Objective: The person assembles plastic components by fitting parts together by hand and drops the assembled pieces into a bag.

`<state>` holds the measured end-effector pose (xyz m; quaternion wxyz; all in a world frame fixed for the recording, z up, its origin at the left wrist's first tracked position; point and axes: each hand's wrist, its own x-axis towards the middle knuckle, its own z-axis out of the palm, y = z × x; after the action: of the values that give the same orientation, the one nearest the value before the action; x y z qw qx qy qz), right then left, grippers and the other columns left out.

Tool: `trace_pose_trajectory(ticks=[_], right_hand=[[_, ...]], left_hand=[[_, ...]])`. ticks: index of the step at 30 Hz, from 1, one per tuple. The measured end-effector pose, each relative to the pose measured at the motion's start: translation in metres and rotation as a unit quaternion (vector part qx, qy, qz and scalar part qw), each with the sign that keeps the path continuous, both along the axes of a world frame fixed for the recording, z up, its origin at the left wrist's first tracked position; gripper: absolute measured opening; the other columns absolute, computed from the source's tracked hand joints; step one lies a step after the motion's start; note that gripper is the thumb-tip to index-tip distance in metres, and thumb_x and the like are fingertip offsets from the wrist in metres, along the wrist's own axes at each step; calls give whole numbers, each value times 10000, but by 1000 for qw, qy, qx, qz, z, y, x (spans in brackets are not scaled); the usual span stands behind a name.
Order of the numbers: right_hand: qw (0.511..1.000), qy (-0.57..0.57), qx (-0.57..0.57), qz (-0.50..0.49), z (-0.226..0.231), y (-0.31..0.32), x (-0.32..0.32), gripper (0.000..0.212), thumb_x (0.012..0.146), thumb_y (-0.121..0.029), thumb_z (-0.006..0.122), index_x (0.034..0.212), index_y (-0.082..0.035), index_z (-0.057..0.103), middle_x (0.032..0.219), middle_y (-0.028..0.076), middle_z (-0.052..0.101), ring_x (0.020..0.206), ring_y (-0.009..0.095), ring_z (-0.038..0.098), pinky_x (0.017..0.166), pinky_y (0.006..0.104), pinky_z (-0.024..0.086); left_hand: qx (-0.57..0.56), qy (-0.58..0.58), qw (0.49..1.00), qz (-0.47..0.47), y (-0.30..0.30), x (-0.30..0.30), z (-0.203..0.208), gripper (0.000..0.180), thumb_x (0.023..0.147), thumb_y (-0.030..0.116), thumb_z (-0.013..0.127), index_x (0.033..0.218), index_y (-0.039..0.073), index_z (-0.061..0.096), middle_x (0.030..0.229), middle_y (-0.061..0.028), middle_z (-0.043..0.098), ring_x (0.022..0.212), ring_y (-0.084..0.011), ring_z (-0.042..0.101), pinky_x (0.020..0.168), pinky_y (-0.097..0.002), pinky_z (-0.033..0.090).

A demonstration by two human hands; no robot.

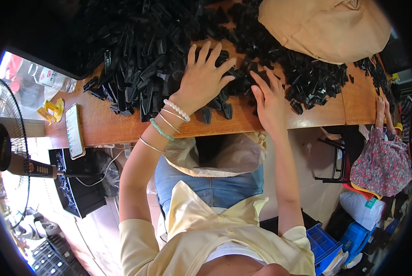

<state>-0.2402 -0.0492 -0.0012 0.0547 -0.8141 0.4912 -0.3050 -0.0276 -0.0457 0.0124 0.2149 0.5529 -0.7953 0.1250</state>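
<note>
My left hand (pixel 201 79) lies palm down with its fingers spread over a large heap of black plastic parts (pixel 141 60), touching those at the near edge. White beads, a green bracelet and thin bangles circle that wrist. To its right, my right hand (pixel 270 103) reaches with outstretched fingers to a pile of smaller black plastic pieces (pixel 311 83). Its thumb and forefinger are apart beside a few dark pieces, and I see nothing held between them. Two wedge-shaped black parts (pixel 206 115) lie near the front edge, between the hands.
A sack (pixel 206 171) gapes open below the edge of the wooden table (pixel 109 124). At the left are a phone (pixel 75 131), a yellow stand (pixel 52 110) and a fan (pixel 6 147). A tan cloth bag (pixel 325 30) covers the back right. Another person (pixel 381 158) works far right.
</note>
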Motion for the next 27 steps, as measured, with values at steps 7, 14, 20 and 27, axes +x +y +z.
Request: trace_pose_trajectory(ticks=[7,14,20,27], right_hand=[[961,-273,49,-3,16,24,-29,284,920,-46,580,1194,-83,647,1200,137,575,1095,288,550,937,379,433],[998,-56,-7,-9,8,54,-35,238,793,53,659,1010,-41,638,1024,103,590,943,295,557,807,382,458],[982,-146,65,-97,-3,53,-42,215,792,8,696,987,-34,615,1030,98,587,986,305,550,846,392,445],[996,-54,-22,-68,-9,54,-52,179,830,26,657,1000,-29,667,1052,92,617,1005,290,557,860,386,449]], left_hand=[[-46,129,987,-84,80,17,10,387,701,-46,628,1087,-28,630,1057,-144,573,876,-299,599,756,-373,513],[-42,81,991,-99,102,6,-13,385,634,-35,639,1018,-63,631,920,-132,568,774,-266,590,651,-341,520],[-68,86,989,-96,126,0,-28,357,704,-26,677,1056,-66,635,988,-143,606,767,-251,596,632,-341,490],[-1,158,987,0,132,-4,-14,260,725,84,726,946,-22,639,906,-114,598,796,-267,569,691,-386,453]])
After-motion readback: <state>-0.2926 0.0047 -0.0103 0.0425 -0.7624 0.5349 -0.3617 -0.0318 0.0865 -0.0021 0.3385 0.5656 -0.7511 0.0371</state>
